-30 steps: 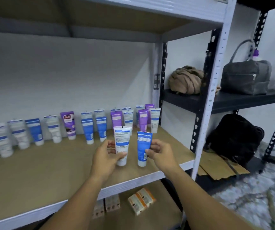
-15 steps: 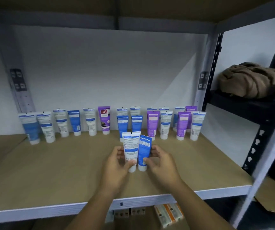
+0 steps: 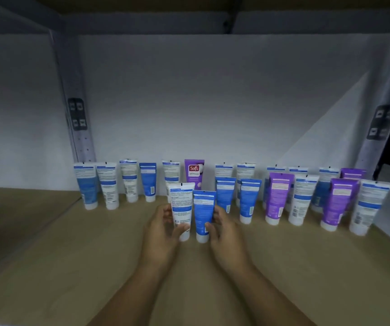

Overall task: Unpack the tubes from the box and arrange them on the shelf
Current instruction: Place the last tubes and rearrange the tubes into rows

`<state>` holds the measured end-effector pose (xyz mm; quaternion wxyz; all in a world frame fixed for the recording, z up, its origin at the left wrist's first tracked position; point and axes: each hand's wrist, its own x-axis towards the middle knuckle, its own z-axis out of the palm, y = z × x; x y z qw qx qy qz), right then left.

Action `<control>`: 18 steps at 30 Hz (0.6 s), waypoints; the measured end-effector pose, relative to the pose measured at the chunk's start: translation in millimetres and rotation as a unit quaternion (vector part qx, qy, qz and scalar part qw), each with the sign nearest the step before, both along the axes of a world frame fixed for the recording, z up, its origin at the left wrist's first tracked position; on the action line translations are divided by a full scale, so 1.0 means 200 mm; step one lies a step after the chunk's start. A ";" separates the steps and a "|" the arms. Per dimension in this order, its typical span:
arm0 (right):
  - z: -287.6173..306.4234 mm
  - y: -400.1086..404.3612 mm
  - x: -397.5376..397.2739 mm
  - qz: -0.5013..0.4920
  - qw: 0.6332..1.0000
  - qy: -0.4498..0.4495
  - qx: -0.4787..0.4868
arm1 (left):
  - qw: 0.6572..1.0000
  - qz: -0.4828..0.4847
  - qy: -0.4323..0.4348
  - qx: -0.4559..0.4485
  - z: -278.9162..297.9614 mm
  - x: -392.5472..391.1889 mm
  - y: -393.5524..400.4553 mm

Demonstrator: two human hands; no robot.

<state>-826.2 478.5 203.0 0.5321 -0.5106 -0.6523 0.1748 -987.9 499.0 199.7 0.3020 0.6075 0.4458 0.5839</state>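
Observation:
My left hand (image 3: 162,234) grips a white tube with blue print (image 3: 181,205), cap down on the wooden shelf board (image 3: 71,267). Right beside it my right hand (image 3: 227,234) grips a blue tube (image 3: 203,212), also cap down, the two tubes touching side by side. Both stand just in front of the rows of tubes. Behind them several white, blue and purple tubes stand upright along the back, among them a purple Safi tube (image 3: 194,172).
A second, nearer row of blue, purple and white tubes (image 3: 281,196) fills the right half of the shelf. Grey uprights (image 3: 76,118) flank the bay, and the white back wall (image 3: 213,102) closes it. Bare board lies in front and to the left.
Both hands carried their tubes deeper onto the shelf, toward the standing rows, and set them side by side. The view swung left and closer, so the neighbouring black rack dropped out of sight.

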 end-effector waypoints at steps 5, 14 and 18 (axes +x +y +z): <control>-0.03 0.22 -0.11 -0.006 1.000 -0.001 0.019 | 1.000 0.010 -0.014 0.010 -0.01 -0.08 0.19; -0.04 0.44 -0.16 -0.014 1.000 -0.002 -0.010 | 0.999 0.042 -0.004 0.013 -0.03 -0.14 0.41; -0.05 0.44 -0.15 0.000 1.000 0.023 -0.010 | 0.999 0.040 -0.006 0.006 -0.04 -0.14 0.43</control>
